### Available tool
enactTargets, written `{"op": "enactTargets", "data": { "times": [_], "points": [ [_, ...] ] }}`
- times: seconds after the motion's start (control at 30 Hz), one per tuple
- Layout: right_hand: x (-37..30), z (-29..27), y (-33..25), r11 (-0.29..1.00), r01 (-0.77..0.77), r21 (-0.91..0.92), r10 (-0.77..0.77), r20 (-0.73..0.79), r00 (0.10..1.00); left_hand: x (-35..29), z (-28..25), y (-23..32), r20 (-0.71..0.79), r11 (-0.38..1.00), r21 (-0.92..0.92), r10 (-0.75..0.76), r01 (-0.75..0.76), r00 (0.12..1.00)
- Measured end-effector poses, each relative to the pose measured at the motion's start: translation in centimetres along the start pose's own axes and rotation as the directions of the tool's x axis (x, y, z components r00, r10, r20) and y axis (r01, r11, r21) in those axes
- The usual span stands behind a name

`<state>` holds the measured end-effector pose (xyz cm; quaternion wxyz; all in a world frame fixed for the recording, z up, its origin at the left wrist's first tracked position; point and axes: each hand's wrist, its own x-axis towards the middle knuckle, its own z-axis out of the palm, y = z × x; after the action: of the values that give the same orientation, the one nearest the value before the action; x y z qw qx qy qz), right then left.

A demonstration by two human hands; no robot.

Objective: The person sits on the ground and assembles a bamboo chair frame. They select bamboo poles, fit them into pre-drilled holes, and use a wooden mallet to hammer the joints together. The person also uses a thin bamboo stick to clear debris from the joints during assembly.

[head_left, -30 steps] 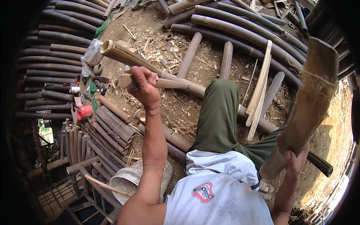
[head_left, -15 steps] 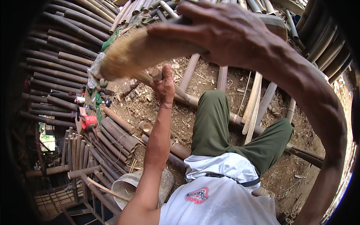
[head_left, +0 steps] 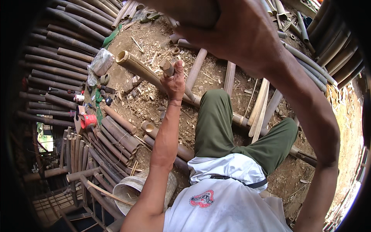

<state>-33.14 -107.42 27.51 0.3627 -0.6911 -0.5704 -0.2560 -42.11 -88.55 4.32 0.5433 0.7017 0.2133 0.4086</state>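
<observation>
My left hand (head_left: 174, 86) is closed around a wooden-handled chisel (head_left: 167, 67), its flat butt end showing above my fist. The lower end of the tool comes out beneath my hand; its blade cannot be made out. This hand is at a bamboo pole (head_left: 140, 69), whose open end points to the far left and which runs right, past my knees. My right hand (head_left: 243, 36) is raised high, close to the camera and slightly blurred. It grips a thick wooden mallet (head_left: 189, 13), partly cut off by the upper edge.
Bamboo poles (head_left: 58, 69) are stacked along the left. Shorter bamboo pieces (head_left: 121, 137) and a dirty white bucket (head_left: 127, 193) stand near my left arm. Split bamboo strips (head_left: 258, 110) lie by my knees (head_left: 212, 116). Chips litter the dirt floor; more poles (head_left: 336, 50) line the right.
My right hand has risen toward the camera, and the mallet has swung up from above the left hand to the upper edge. The left hand keeps the chisel in nearly the same place.
</observation>
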Motion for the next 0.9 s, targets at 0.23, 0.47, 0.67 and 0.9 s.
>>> {"op": "enactTargets", "data": {
  "times": [0.23,0.47,0.67,0.9],
  "points": [
    [-1.7,0.5,-0.8,0.987,0.035,-0.156,0.052,0.523,0.851,0.6,-1.2,-3.2,0.085,0.762,0.390,0.529,-0.517,0.845],
    [-1.0,0.9,-1.8,0.994,-0.108,0.033,0.109,-0.002,0.994,-0.5,0.0,-1.4,0.026,0.998,-0.004,0.069,-0.069,0.997],
    [-2.4,1.0,-0.6,0.962,-0.202,-0.184,0.272,0.586,0.763,-0.9,-0.1,-2.4,0.051,0.993,0.043,0.104,-0.106,0.993],
    [-2.4,1.7,-0.4,0.972,-0.127,0.199,0.175,-0.247,0.953,-0.7,0.8,-2.2,0.042,0.996,-0.089,-0.014,0.018,0.999]
  ]
}}
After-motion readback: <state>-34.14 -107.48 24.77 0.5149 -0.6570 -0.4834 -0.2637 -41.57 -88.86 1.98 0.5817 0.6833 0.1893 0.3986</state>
